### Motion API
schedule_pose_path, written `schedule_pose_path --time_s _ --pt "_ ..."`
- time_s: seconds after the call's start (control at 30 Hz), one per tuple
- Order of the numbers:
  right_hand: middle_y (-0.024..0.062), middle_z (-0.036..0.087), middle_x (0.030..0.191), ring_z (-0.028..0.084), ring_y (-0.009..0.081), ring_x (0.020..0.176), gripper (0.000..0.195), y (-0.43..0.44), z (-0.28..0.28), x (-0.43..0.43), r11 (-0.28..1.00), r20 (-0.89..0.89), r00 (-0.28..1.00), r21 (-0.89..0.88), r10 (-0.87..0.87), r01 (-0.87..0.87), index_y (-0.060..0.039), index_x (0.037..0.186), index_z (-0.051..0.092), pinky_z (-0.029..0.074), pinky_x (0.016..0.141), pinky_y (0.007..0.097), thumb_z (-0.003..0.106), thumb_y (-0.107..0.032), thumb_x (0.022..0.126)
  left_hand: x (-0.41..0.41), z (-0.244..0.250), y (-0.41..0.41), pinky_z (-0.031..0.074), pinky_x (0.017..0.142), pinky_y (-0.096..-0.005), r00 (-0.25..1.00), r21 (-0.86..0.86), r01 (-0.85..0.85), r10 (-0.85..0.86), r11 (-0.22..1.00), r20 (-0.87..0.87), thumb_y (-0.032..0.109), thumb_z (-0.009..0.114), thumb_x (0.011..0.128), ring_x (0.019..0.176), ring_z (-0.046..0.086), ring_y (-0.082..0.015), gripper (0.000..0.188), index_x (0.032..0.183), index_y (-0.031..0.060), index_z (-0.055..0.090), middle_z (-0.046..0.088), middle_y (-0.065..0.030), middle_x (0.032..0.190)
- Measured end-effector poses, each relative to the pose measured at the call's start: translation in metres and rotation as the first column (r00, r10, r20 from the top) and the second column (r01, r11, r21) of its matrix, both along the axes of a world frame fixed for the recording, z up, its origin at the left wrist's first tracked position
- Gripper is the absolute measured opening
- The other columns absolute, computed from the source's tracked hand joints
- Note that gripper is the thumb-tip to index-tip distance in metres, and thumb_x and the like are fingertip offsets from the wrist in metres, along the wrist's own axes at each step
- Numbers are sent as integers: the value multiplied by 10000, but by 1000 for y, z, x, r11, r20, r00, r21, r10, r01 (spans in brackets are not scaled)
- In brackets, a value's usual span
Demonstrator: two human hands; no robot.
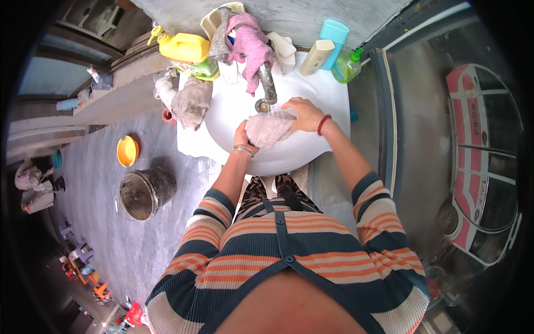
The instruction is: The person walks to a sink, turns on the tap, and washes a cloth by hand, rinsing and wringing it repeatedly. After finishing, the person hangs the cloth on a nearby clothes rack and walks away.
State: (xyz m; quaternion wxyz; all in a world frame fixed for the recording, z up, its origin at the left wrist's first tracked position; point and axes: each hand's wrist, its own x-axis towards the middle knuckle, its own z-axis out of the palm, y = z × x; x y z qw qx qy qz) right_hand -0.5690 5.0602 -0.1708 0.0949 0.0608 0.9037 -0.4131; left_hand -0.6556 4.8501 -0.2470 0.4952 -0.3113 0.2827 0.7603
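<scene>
A wet greyish-pink cloth (269,128) is bunched over the white washbasin (233,100), under a thin stream of water from the dark faucet (267,83). My left hand (244,137) grips the cloth at its left side, the fingers partly hidden beneath it. At the cloth's right edge is my right hand (306,115), thumb side against the fabric and fingers curved above it; whether it pinches the cloth is hard to see. The drain (262,105) shows just behind the cloth.
A pink cloth (248,46) drapes over the faucet. A yellow pump jug (185,48) and a grey rag (192,102) are at the basin's left. A green pump bottle (347,67), beige bottle (317,57) and blue bottle (335,39) stand right. A dirty bucket (146,192) and yellow basin (127,151) rest on the floor.
</scene>
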Motion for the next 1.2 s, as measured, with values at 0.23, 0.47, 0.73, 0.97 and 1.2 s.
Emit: schedule_pose_path --time_s 0.23,0.47,0.73,0.97,1.2 --pt "74 634 1057 597 155 983 333 2 39 -81 578 312 865 -648 -393 496 -51 1175 556 489 803 316 451 -275 952 1 13 -9 388 1013 -504 997 -26 -79 79 997 -13 344 408 908 1168 526 -302 413 1192 100 582 581 -91 1231" --pt "28 633 942 591 129 843 217 -18 20 -117 7 435 847 -889 -305 458 -59 1042 581 485 739 307 497 -224 930 17 6 15 385 1003 -497 999 -22 31 -31 999 -22 452 470 914 1135 542 -296 456 1200 108 558 578 -100 1225" --pt "36 621 908 586 133 826 199 -2 -11 -128 58 417 830 -881 -371 469 -60 992 597 464 709 280 562 -232 896 22 13 16 385 1012 -486 1000 -29 -1 0 1000 -25 367 448 908 1131 546 -298 413 1186 87 572 592 -103 1207" --pt "74 601 1090 563 210 1026 412 -7 -11 -52 625 74 856 -652 -511 430 -51 1174 562 450 872 344 629 -319 869 10 23 -2 392 1001 -477 997 62 -74 72 995 34 408 440 904 1105 559 -290 449 1184 85 578 603 -93 1190" --pt "55 567 1180 539 164 1090 434 -88 -43 -3 -193 418 795 -908 -439 371 -47 1264 486 424 941 307 566 -289 912 19 29 19 476 778 -315 872 -181 -161 53 970 -487 241 626 832 871 606 -196 257 1027 75 607 640 -71 962"
